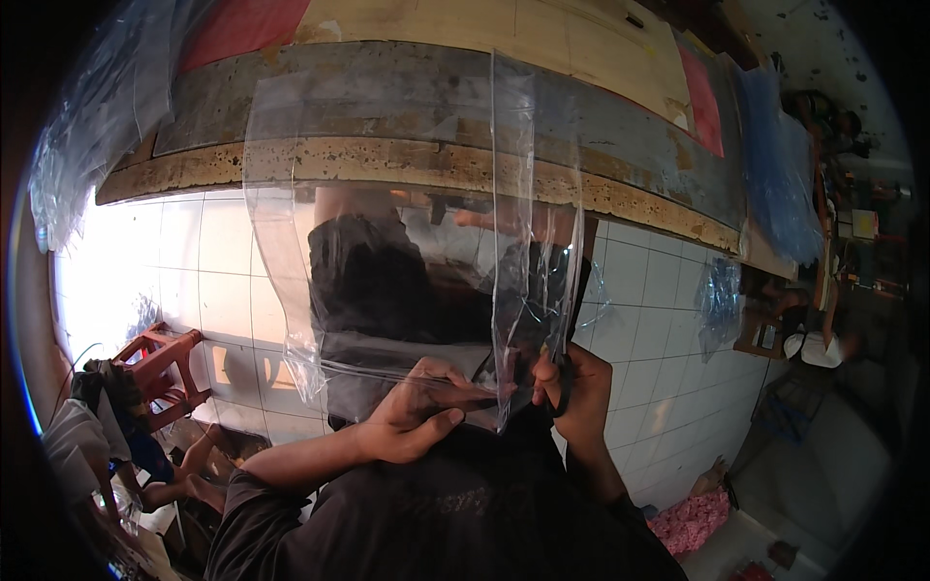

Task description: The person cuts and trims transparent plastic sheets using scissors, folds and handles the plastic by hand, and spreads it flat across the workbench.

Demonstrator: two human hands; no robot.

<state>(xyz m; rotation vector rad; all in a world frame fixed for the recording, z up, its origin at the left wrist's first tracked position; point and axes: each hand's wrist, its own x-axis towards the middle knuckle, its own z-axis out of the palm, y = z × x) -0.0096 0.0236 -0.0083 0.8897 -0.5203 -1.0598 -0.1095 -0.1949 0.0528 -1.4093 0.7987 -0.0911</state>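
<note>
I hold a large clear plastic sheet [387, 194] up in front of me; it hangs over my lap and part of it is folded on the right. My left hand [412, 416] pinches its lower edge between thumb and fingers. My right hand [586, 392] grips black-handled scissors [544, 380] right beside the left hand, and their blades point left into the sheet's lower edge. Through the plastic my dark-clothed legs show blurred.
A long worn wooden workbench [407, 160] runs across ahead. Clear plastic [87, 126] is piled at its left end and blue plastic [775, 165] at its right. A red stool [160, 363] stands on the white tiled floor at left. Pink cloth [693, 518] lies lower right. Another person [814, 344] sits at the right.
</note>
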